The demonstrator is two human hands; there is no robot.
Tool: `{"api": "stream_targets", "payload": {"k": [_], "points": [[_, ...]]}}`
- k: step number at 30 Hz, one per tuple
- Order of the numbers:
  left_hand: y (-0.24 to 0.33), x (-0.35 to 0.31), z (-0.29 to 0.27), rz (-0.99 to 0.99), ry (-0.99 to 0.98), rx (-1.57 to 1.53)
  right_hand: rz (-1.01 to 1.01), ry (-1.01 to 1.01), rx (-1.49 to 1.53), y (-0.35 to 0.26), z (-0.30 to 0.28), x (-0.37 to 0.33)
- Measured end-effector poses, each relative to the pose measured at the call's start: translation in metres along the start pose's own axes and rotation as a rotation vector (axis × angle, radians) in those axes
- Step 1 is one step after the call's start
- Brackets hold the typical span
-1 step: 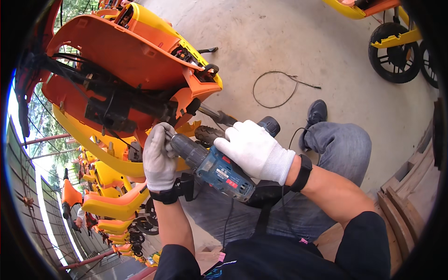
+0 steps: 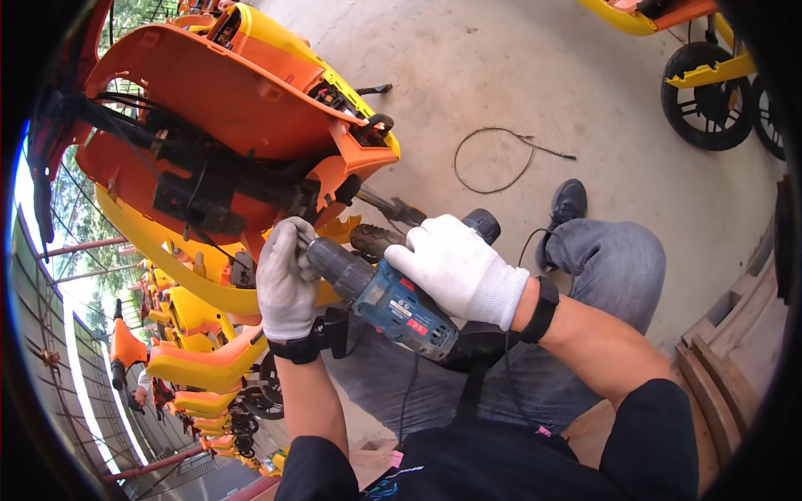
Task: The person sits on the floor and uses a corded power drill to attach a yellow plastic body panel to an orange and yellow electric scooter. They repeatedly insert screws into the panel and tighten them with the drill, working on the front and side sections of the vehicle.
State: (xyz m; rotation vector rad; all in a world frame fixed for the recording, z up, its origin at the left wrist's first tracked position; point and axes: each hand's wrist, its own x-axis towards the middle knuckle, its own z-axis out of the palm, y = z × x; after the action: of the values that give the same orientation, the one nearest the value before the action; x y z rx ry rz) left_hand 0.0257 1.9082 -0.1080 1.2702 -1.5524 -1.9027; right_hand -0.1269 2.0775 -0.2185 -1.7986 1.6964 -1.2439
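Observation:
A blue and black cordless drill (image 2: pixel 399 309) lies slantwise in front of me, its chuck (image 2: pixel 336 265) pointing up and to the left. My right hand (image 2: pixel 451 260), in a white knitted glove, is closed round its grip, with the black battery end (image 2: pixel 483 224) showing beyond the fingers. At the chuck's front, my gloved left hand (image 2: pixel 286 280) pinches a thin metal bit (image 2: pixel 304 239), mostly hidden by the fingers. Just beyond my hands stands a partly opened scooter with an orange inner panel (image 2: pixel 209 92) and a yellow side cover (image 2: pixel 175 259).
A thin cable loop (image 2: pixel 493 159) lies on the concrete floor (image 2: pixel 518 75). At the far right is another scooter's black wheel (image 2: pixel 708 96). Several yellow and orange scooters (image 2: pixel 205 367) line the left side. Wooden boards (image 2: pixel 727 376) sit at the lower right.

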Motion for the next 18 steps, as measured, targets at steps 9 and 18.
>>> {"api": "stream_targets", "payload": {"k": [9, 18], "points": [[0.005, 0.001, 0.011, -0.001, 0.044, -0.015, 0.017, 0.046, -0.093, -0.002, -0.002, 0.002], [0.014, -0.004, 0.020, -0.006, 0.053, 0.075, -0.002, 0.145, -0.162, -0.005, 0.004, 0.002]]}}
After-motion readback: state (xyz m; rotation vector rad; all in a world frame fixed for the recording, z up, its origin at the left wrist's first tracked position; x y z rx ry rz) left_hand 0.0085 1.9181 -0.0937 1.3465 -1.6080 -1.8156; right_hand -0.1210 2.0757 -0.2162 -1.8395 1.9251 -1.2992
